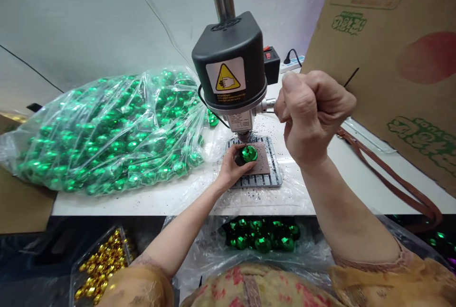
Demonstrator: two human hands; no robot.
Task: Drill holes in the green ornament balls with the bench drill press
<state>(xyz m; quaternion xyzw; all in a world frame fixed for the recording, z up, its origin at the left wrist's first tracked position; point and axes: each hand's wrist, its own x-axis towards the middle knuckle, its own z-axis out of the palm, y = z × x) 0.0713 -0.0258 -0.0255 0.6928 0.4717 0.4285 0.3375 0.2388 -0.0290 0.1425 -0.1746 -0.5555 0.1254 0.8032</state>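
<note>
My left hand [235, 167] is closed around a shiny green faceted ball [248, 153]. The ball rests on a brownish board [262, 162], which lies on the slotted metal base [275, 174] of a small drill press [230, 60]. Directly above the ball is the press's chuck [244, 136]; whether a bit touches the ball I cannot tell. My right hand [309, 112] is raised beside the press head, its fingers wrapped round the feed handle [269, 105], most of which the hand hides.
A large clear plastic bag [117, 131] of green balls lies at the left. Below the table edge are more green balls [261, 238] and a clear box [73, 273] of gold balls. A cardboard box [399, 60] and a brown strap [388, 174] stand at the right. Dark shavings litter the base.
</note>
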